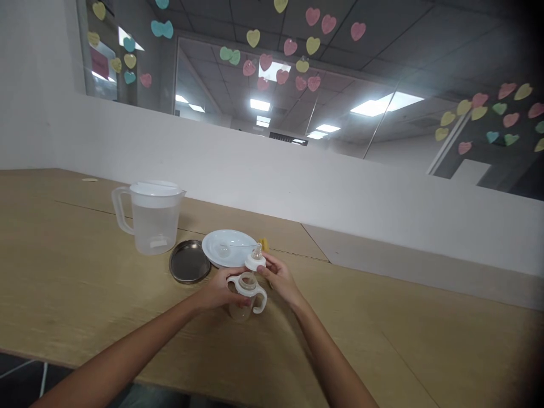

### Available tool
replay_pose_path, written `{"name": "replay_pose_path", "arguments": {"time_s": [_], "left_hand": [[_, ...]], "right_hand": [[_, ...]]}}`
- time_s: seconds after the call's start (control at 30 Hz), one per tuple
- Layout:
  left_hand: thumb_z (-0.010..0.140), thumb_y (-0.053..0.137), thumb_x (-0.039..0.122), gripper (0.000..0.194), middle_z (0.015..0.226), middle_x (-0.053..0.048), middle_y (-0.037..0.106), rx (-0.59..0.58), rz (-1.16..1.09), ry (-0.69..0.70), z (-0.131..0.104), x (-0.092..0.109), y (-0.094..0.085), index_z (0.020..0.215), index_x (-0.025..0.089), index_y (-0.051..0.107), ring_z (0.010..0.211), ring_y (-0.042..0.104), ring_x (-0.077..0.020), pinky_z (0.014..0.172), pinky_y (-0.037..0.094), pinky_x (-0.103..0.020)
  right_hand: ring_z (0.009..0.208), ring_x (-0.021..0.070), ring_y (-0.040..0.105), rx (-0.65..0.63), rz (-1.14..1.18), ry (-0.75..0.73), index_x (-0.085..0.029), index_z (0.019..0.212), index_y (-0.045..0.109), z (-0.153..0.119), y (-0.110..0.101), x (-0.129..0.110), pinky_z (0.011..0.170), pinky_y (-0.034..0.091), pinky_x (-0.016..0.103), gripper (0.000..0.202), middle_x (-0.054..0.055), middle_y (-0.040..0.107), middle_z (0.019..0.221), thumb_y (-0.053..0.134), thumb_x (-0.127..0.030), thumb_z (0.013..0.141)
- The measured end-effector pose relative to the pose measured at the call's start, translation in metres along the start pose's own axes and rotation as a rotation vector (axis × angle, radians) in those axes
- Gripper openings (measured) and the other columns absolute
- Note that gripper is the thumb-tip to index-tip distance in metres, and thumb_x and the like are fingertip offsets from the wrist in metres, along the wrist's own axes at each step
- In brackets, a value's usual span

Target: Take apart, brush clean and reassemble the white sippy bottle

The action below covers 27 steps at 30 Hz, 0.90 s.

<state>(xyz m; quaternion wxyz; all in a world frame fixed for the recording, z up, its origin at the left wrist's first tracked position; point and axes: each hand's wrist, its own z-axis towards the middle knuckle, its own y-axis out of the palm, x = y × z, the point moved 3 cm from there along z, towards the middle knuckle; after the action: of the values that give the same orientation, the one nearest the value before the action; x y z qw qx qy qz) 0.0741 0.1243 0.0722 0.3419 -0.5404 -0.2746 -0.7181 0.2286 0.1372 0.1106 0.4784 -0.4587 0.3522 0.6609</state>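
My left hand is wrapped round a clear baby bottle with a white two-handled collar; its mouth is uncovered. Just above and to the right of that mouth, my right hand pinches a white bottle cap with a clear nipple, apart from the bottle. Behind both hands stands a white plate with a small clear round item and a thin rod lying on it. Part of a yellow thing shows behind the nipple; its kind I cannot make out.
A lidded translucent pitcher stands at the left back, its handle to the left. Between it and my left hand lies a round dark metal tray. The wooden table ends at a white wall below a window with heart-shaped notes.
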Motion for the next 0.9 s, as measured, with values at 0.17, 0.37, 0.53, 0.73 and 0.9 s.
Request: {"name": "replay_pose_path", "arguments": {"time_s": [0.17, 0.37, 0.53, 0.73, 0.9], "left_hand": [[0.054, 0.083, 0.027, 0.08, 0.103, -0.006, 0.063, 0.074, -0.024, -0.056, 0.0, -0.006, -0.003, 0.126, 0.017, 0.052, 0.081, 0.059, -0.0151, 0.065, 0.052, -0.024], [0.054, 0.083, 0.031, 0.082, 0.112, -0.009, 0.062, 0.106, 0.034, -0.066, 0.0, -0.007, -0.005, 0.128, 0.018, 0.051, 0.095, 0.059, -0.0217, 0.068, 0.053, -0.026], [0.055, 0.083, 0.03, 0.08, 0.115, -0.008, 0.061, 0.101, 0.027, -0.06, 0.0, -0.009, -0.006, 0.128, 0.019, 0.052, 0.1, 0.057, -0.0223, 0.069, 0.053, -0.025], [0.054, 0.083, 0.031, 0.081, 0.113, -0.008, 0.062, 0.083, 0.011, -0.066, 0.0, -0.009, -0.006, 0.128, 0.02, 0.051, 0.095, 0.059, -0.022, 0.065, 0.053, -0.024], [0.054, 0.083, 0.032, 0.084, 0.118, -0.009, 0.06, 0.116, 0.041, -0.063, -0.001, -0.007, -0.006, 0.129, 0.019, 0.049, 0.1, 0.058, -0.0231, 0.068, 0.053, -0.025]], "right_hand": [[0.089, 0.0164, 0.061, 0.104, 0.076, -0.031, -0.023, 0.102, 0.067, -0.002, -0.006, -0.007, 0.082, 0.048, 0.028, 0.048, 0.004, 0.066, 0.108, 0.081, -0.039, 0.059], [0.076, 0.0113, 0.058, 0.075, 0.276, -0.06, -0.022, 0.104, 0.066, -0.003, -0.008, -0.011, 0.072, 0.047, 0.022, 0.044, 0.003, 0.066, 0.098, 0.077, -0.04, 0.066], [0.082, 0.0122, 0.061, 0.112, 0.365, -0.065, -0.024, 0.102, 0.065, -0.004, -0.011, -0.019, 0.075, 0.049, 0.022, 0.042, 0.003, 0.064, 0.106, 0.08, -0.035, 0.064], [0.087, 0.0126, 0.061, 0.178, 0.442, -0.151, -0.025, 0.103, 0.065, -0.001, -0.021, -0.027, 0.08, 0.051, 0.023, 0.042, 0.003, 0.064, 0.108, 0.079, -0.036, 0.064], [0.099, 0.0168, 0.06, 0.226, 0.398, -0.183, -0.026, 0.103, 0.063, -0.001, -0.024, -0.028, 0.098, 0.045, 0.035, 0.04, 0.002, 0.063, 0.111, 0.076, -0.035, 0.066]]}}
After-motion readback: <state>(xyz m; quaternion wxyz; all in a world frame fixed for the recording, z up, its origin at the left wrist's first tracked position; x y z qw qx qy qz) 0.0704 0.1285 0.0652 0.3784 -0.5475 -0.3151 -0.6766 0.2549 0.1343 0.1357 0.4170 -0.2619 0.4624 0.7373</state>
